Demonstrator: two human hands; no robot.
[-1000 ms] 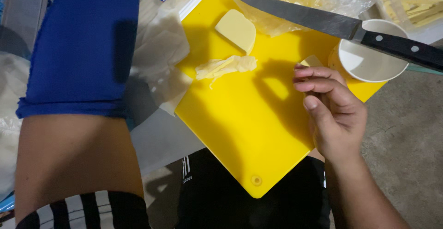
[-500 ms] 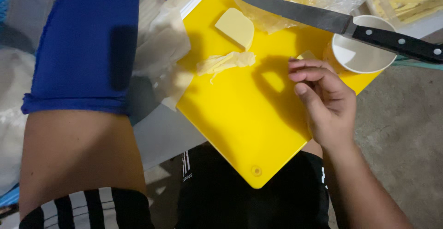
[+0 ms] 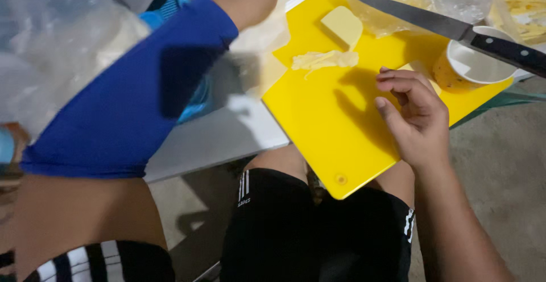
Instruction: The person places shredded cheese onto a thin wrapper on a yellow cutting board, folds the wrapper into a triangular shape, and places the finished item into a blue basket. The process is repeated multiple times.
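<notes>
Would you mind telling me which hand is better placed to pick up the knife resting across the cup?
Probably the right hand: it hovers over the yellow cutting board, beside the cup that carries the knife. The left hand is out of view beyond the top edge.

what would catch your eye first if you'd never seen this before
The bright yellow cutting board across the person's lap, with pale food pieces near its far end. A black-handled knife lies over a white cup at upper right, beside the right hand. A blue sleeve fills the left.
</notes>
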